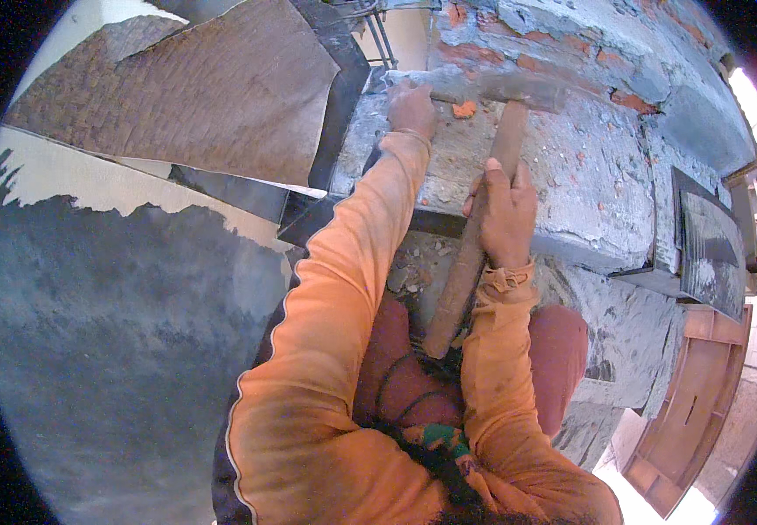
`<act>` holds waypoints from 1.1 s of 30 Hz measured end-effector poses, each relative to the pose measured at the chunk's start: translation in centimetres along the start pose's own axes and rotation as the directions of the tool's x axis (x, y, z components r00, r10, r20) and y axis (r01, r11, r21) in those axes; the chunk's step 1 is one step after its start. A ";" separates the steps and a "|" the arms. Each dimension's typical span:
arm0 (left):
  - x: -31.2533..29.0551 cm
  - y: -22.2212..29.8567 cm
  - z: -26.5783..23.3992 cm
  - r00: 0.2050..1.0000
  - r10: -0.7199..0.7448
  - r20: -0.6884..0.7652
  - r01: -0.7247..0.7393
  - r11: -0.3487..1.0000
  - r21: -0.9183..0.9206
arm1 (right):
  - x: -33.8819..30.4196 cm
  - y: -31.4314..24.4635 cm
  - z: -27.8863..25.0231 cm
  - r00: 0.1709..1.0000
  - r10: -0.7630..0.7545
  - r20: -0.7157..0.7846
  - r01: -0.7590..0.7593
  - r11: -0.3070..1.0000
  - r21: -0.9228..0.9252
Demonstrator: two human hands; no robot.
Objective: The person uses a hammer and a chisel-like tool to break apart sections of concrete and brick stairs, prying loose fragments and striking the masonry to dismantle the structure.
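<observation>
No package, label, sign or screen shows anywhere in this view. The dark flat panel leaning at the right edge of the masonry ledge might pass for a screen at a glance, but the fisheye bend blurs it, and it looks more like a plain slab.

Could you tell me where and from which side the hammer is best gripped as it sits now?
Grip the hammer on its long wooden handle, around the middle, coming from its right side, as the right hand does. The handle is straight and bare there, while the metal head lies far up against the brick wall near the left hand.
</observation>
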State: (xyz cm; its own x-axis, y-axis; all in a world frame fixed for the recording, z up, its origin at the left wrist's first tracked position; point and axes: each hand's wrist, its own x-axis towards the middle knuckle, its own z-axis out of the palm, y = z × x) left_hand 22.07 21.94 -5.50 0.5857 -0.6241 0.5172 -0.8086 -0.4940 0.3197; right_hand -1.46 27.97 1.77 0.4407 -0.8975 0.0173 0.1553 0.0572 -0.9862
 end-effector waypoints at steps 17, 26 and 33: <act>0.1 -0.8 0.1 0.998 -0.019 -0.066 0.022 0.998 0.051 | -0.6 2.7 2.8 0.976 -0.061 -0.211 0.132 0.931 0.341; 0.0 -0.7 -0.5 1.000 -0.015 -0.023 0.016 1.000 0.012 | -0.9 3.1 3.1 0.991 -0.032 -0.130 0.071 0.949 0.307; 0.6 -0.2 -0.3 0.978 -0.107 0.181 0.112 0.994 -0.016 | 1.2 5.6 3.7 0.954 0.293 0.068 -0.301 0.930 0.213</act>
State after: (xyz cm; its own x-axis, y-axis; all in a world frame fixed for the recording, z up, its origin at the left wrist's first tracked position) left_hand 22.58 21.82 -4.97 0.6695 -0.6665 0.3278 -0.7387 -0.5510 0.3883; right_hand 3.23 28.85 -3.16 0.5263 -0.8091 -0.2614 0.1996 0.4164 -0.8870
